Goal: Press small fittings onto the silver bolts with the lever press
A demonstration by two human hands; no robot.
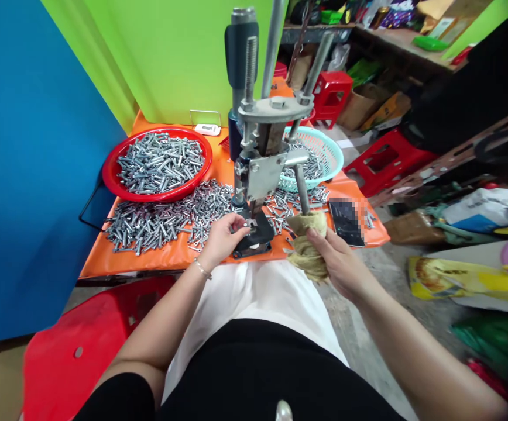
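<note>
A hand-operated lever press (266, 175) stands upright at the table's front edge. At its black base (258, 237), my left hand (225, 237) has thumb and forefinger pinched together on a small metal piece under the press head; the fingers mostly hide it. My right hand (339, 260) is closed around the press lever (302, 190), whose lower end is wrapped in a yellowish cloth (309, 257). Loose metal eye bolts (148, 228) lie heaped to the left of the base, and more are scattered behind and to its right.
A red basin (110, 175) full of similar bolts sits at the left, and a light-blue basket (335, 155) with more stands behind the press. A phone (346, 222) lies right on the orange table cover (100, 263). Red chair (74, 345) at left; red stool (390, 158) at right.
</note>
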